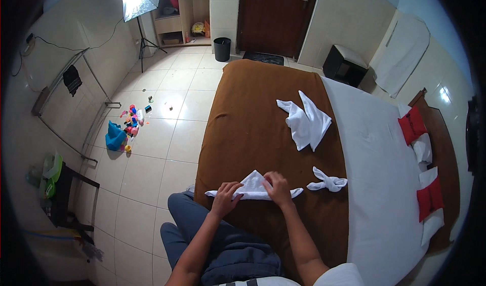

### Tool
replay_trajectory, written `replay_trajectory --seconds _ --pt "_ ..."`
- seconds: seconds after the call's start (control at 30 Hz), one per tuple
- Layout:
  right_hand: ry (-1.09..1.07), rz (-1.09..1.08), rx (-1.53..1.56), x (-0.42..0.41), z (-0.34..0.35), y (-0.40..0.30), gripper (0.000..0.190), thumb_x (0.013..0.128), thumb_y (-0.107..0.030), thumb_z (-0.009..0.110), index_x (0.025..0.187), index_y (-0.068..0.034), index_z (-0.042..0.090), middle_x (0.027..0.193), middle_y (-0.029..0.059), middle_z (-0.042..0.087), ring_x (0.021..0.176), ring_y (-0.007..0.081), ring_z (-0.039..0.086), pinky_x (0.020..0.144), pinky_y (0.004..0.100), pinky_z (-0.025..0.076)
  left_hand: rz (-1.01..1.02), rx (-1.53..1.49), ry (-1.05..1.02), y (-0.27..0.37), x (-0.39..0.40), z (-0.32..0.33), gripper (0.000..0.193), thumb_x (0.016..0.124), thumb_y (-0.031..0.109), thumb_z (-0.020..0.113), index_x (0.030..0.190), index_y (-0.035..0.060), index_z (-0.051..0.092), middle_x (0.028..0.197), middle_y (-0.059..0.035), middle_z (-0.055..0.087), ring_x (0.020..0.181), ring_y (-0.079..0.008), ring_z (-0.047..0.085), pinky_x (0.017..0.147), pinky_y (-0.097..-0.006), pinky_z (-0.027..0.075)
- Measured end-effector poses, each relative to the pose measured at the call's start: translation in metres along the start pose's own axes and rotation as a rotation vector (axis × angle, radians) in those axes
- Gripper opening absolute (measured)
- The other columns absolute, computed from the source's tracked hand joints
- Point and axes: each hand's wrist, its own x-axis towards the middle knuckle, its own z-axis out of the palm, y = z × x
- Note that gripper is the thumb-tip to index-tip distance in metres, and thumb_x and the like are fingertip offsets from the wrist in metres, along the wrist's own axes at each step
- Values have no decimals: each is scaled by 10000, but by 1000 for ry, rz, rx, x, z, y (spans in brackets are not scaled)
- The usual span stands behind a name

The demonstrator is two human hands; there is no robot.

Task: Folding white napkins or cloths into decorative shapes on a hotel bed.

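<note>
A small white towel point(250, 195) lies on the brown bed runner point(243, 134) in front of me, its near edge rolled into a long strip and a triangular point standing out on the far side. My left hand point(226, 198) grips the towel's left part, thumb near the roll. My right hand point(278, 187) is at the right side of the triangle, fingers bent; whether they pinch the cloth is hard to tell. To the right sits a knotted white towel point(330, 182) with two pointed ends. Farther off lies a larger folded white towel point(305, 122) with pointed tips.
White sheet point(376, 145), red cushions point(413, 125) and a wooden headboard point(442, 141) are at the right. Colourful small items point(132, 122) and a blue bag point(114, 136) lie on the tiled floor at the left, near a metal rack point(95, 73). A black bin point(222, 49) stands by the door.
</note>
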Motion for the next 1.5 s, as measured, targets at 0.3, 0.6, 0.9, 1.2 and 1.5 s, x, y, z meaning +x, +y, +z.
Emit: replay_trajectory --seconds 0.3,0.6,0.9,1.2,1.5 --pt "-411 -120 -347 -52 -32 1 435 692 -316 736 1068 -145 601 1003 53 566 1001 233 527 812 382 409 86 88 -356 -19 -16 -4 241 781 254 660 994 144 632 962 -22 618 938 -211 579 806 -353 437" --pt "-326 19 -274 -42 -37 10 234 706 -72 667 916 -90 565 930 72 547 920 267 564 801 413 451 16 174 -403 -19 8 -6 243 700 164 678 919 142 578 882 -42 566 917 -255 566 752 -403 494" --pt "443 -121 -145 25 -81 -18 232 658 76 580 826 -67 508 836 77 499 827 287 524 700 401 419 127 91 156 11 107 -42 219 672 10 603 856 103 531 840 -67 549 852 -278 559 711 -398 487" --pt "86 -98 -284 -59 -49 53 226 681 0 645 857 -140 670 890 -8 551 877 208 526 774 369 417 185 213 -320 -65 8 -22 166 743 56 591 886 121 645 896 -44 594 870 -229 568 772 -349 490" --pt "160 177 105 -66 -57 57 181 692 57 595 845 -40 594 916 59 548 891 265 524 790 385 440 0 192 -382 -71 -1 -40 160 735 32 594 882 84 631 924 -62 570 945 -248 539 849 -354 463"
